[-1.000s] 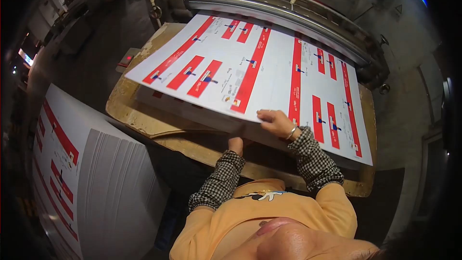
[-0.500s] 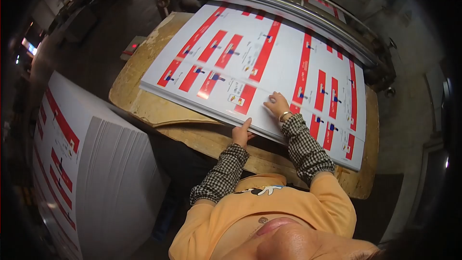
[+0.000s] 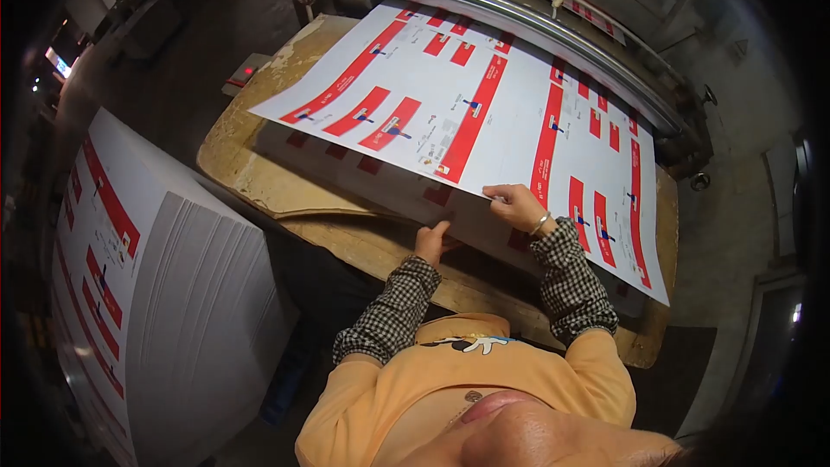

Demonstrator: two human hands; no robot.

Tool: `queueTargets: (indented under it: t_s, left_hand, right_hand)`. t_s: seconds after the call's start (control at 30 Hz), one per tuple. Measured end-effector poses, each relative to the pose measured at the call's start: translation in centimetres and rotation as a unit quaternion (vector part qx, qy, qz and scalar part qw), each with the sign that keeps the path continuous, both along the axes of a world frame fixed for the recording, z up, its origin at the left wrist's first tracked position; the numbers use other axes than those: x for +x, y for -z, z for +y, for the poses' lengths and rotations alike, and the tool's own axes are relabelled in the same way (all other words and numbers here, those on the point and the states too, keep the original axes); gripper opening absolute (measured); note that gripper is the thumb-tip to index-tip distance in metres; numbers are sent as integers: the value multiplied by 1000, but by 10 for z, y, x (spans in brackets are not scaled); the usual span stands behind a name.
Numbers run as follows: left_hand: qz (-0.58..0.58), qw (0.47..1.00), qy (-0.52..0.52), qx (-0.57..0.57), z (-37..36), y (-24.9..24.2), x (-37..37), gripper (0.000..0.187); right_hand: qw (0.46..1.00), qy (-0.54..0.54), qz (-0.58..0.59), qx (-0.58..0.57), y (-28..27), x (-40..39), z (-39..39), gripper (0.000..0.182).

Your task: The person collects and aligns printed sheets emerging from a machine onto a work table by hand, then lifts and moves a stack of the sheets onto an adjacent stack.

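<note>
Tall paper stack [image 3: 207, 268] stands left of metal roller [image 3: 519, 17], on its near side. My left hand [image 3: 430, 242], fingers partly hidden, is beside near edge of lower printed sheets [image 3: 346, 158]; cannot tell whether it grips. Top printed sheet [image 3: 510, 134] stretches from roller toward me, near edge now raised where paper lay flat half second ago: one sheet parted from rest, I judge. My right hand [image 3: 521, 207], previously atop paper, now pinches that edge, thumb and fingers closed.
</note>
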State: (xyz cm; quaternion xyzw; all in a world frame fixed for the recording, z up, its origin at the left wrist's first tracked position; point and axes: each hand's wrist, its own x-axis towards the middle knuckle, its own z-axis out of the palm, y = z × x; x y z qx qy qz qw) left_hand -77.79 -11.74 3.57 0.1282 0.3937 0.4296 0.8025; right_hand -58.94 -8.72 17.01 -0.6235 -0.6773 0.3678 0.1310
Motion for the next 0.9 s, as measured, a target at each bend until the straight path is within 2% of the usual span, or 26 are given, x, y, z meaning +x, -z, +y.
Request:
queueTargets:
  t_s: [0.13,0.17,0.27,0.3,0.37,0.47,0.5,0.6,0.63,0.73,0.8,0.9]
  left_hand:
    - [77,995,-62,-30,-1,5,9,29]
    - [94,992,-78,-33,0,8,11,28]
    - [153,988,24,-7,1,-9,3,31]
    - [175,984,9,2,1,-10,5,30]
    - [129,992,-13,-6,2,-2,9,30]
    - [125,992,-20,-5,-1,9,8,33]
    - [122,992,-24,-8,-1,5,9,34]
    - [117,993,-28,-14,-1,-3,9,37]
    - [117,993,-27,-15,1,6,10,36]
    - [80,995,-50,14,-1,7,11,33]
    - [31,999,6,20,3,28,7,30]
    - [2,998,50,33,-1,14,-3,31]
  right_hand:
    - [989,-16,60,133,19,-4,-19,37]
    - [991,-23,51,120,31,-5,-23,38]
    - [995,-33,47,77,72,2,-26,38]
    - [996,-44,31,77,72,3,-25,38]
    - [995,-62,4,78,75,4,-23,39]
    - [998,33,45,-31,64,1,-7,39]
    - [998,51,28,23,73,5,6,41]
    - [974,148,-154,72,94,10,41,44]
    - [987,128,-93,32,94,9,44,61]
    - [971,-55,-222,63,93,-17,13,81]
    - [959,-112,-254,57,79,-32,-15,95]
    - [958,-115,-256,62,61,-30,-24,84]
